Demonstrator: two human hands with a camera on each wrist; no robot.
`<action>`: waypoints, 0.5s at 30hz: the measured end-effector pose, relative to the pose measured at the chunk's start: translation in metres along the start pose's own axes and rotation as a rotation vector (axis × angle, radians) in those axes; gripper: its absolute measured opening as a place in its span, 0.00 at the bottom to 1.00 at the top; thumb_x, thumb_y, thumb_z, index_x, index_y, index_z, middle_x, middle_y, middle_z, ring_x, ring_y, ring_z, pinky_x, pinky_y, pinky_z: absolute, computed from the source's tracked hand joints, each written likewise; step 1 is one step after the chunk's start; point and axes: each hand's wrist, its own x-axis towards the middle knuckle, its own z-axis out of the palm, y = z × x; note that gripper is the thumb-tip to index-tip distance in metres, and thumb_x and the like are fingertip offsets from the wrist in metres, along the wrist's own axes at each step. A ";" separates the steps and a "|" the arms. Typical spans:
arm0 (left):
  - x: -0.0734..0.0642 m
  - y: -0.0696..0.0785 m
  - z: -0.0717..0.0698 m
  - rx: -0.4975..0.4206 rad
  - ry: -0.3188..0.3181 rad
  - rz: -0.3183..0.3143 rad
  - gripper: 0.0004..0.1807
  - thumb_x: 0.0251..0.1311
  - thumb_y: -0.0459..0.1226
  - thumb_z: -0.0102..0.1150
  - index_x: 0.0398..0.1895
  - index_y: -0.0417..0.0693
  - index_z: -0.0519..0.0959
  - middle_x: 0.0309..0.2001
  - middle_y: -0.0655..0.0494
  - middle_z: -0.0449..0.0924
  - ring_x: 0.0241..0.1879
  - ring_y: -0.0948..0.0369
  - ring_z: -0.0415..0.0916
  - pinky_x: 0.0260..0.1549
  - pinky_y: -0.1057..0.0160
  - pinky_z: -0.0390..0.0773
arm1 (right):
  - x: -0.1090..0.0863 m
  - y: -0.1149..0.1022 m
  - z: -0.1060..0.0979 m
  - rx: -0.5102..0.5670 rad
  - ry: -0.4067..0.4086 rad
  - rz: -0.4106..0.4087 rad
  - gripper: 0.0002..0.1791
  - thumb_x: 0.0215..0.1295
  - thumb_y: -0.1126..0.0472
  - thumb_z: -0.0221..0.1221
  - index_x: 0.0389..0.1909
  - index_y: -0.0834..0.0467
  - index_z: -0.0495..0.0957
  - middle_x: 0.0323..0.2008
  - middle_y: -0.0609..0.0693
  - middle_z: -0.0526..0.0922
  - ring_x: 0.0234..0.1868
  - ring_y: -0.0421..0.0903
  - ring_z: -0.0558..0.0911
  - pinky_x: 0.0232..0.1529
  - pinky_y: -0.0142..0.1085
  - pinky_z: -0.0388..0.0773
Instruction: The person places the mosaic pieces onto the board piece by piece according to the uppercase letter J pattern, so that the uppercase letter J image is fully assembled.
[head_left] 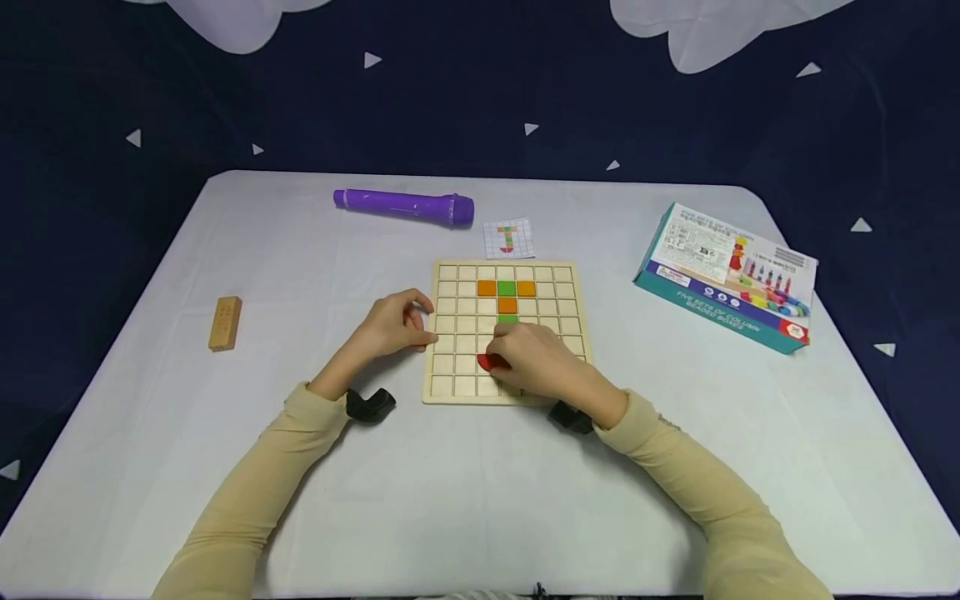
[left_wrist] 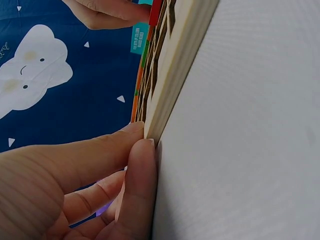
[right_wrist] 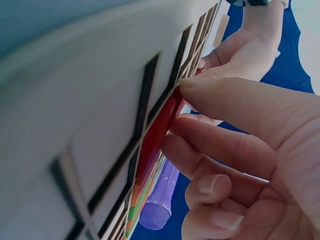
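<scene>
A wooden grid board (head_left: 465, 343) lies flat, with orange tiles (head_left: 507, 306) and green tiles (head_left: 506, 288) set in its cells in a T-like pattern. My left hand (head_left: 393, 323) holds the board's left edge, thumb on the top face and index finger against the side (left_wrist: 140, 165). Over the lower middle cells, my right hand (head_left: 536, 358) pinches a red tile with a curved edge (head_left: 484, 362) between thumb and fingers. Up close in the right wrist view, red (right_wrist: 157, 132) shows along the cells under the fingertips. The right hand covers several cells.
Behind the board lies a small card (head_left: 509, 239) printed with a coloured grid pattern. A purple toy microphone (head_left: 405, 206) lies further back. A boxed bead set (head_left: 727, 275) sits at the right, a small wooden block (head_left: 225, 323) at the left.
</scene>
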 end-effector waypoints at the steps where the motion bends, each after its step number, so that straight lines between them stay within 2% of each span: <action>1: 0.000 0.000 0.000 0.000 -0.002 -0.002 0.21 0.48 0.33 0.68 0.46 0.40 0.73 0.23 0.54 0.76 0.17 0.64 0.76 0.27 0.66 0.74 | 0.000 0.000 0.000 0.007 -0.003 0.002 0.03 0.54 0.61 0.65 0.27 0.56 0.82 0.26 0.48 0.77 0.24 0.39 0.70 0.24 0.29 0.66; 15: -0.002 -0.003 0.003 -0.031 -0.021 -0.008 0.22 0.49 0.33 0.68 0.47 0.39 0.72 0.23 0.54 0.76 0.17 0.64 0.77 0.25 0.66 0.75 | -0.008 0.001 -0.003 0.073 -0.032 0.039 0.06 0.53 0.60 0.67 0.26 0.58 0.81 0.27 0.48 0.76 0.25 0.39 0.71 0.27 0.28 0.69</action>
